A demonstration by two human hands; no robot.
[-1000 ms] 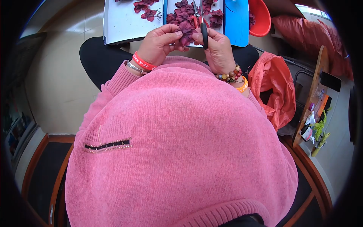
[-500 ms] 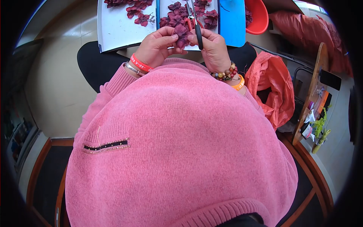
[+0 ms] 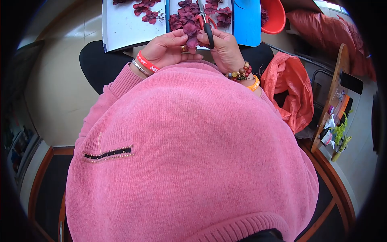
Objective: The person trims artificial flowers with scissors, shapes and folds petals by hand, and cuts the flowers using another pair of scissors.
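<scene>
A dark red fabric flower [image 3: 191, 33] is pinched between both hands, just in front of the pink sweater. My left hand [image 3: 169, 47] holds its left side between thumb and index finger, the other fingers loosely spread beneath. My right hand [image 3: 226, 49] grips the flower's right side and also has scissors [image 3: 208, 32] with black-and-red handles, their blades pointing away from me. More dark red flowers [image 3: 187, 15] lie on the white board [image 3: 125, 30] beyond the hands.
Right of the white board is a blue panel [image 3: 247, 24], then a red bowl [image 3: 275, 18] with flowers inside. A red plastic bag [image 3: 291, 92] stands at the right, beside a wooden board [image 3: 342, 66] bearing a plant and small items.
The flower has turned and tilted in the fingers, and a ring on my left hand now shows. My left hand has shifted slightly left and down. The scissors remain in my right hand.
</scene>
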